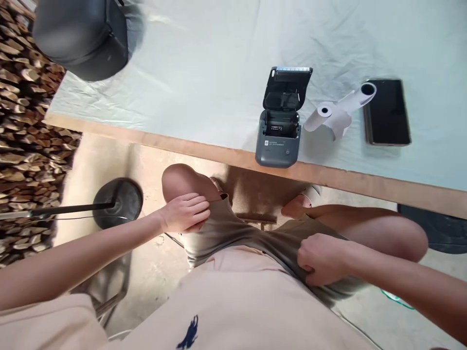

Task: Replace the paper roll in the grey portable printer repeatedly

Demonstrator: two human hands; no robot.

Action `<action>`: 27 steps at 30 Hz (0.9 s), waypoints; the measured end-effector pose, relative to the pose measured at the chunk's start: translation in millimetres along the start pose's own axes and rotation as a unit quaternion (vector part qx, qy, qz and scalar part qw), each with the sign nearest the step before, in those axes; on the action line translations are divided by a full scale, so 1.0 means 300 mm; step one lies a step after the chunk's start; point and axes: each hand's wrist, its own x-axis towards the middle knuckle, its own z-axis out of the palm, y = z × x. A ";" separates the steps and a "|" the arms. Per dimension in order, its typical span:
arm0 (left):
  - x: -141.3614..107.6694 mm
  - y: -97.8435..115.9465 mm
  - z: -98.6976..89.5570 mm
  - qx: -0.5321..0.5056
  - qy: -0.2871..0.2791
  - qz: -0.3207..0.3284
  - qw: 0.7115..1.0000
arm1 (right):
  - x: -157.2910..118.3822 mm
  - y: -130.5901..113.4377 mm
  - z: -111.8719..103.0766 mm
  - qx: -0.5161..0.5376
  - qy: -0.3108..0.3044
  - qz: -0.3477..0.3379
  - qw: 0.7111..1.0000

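My left hand (188, 212) rests on my left thigh beside the hem of my shorts (215, 228), its fingers laid over the leg with nothing in them. On the other thigh my right hand (323, 260) lies curled into a loose fist, and no object shows in it. Ahead, at the table's front edge, stands a small dark label printer (278, 146) with its lid (286, 87) raised. Just right of it are two white paper rolls, a smaller one (324, 111) and a longer one (359, 96), with loose paper between them. Neither hand touches these.
A black phone (388, 112) lies right of the rolls on the pale green cloth (204, 63). A dark rounded case (80, 39) stands at the far left of the table. Stacked firewood (29, 131) and a round black stand base (117, 201) are to the left.
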 end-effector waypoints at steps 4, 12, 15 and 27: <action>-0.034 -0.033 0.017 -0.040 -0.050 0.015 0.998 | 0.010 0.051 -0.036 0.016 -0.054 -0.027 0.998; -0.089 0.003 0.073 -0.066 -0.053 -0.063 0.994 | 0.116 0.122 -0.113 0.044 -0.042 -0.026 0.998; -0.106 0.010 0.087 -0.069 -0.029 -0.086 0.994 | 0.140 0.118 -0.114 0.037 -0.017 -0.012 0.999; -0.147 -0.004 0.110 -0.068 0.004 -0.112 0.991 | 0.168 0.144 -0.126 0.054 -0.056 -0.017 0.997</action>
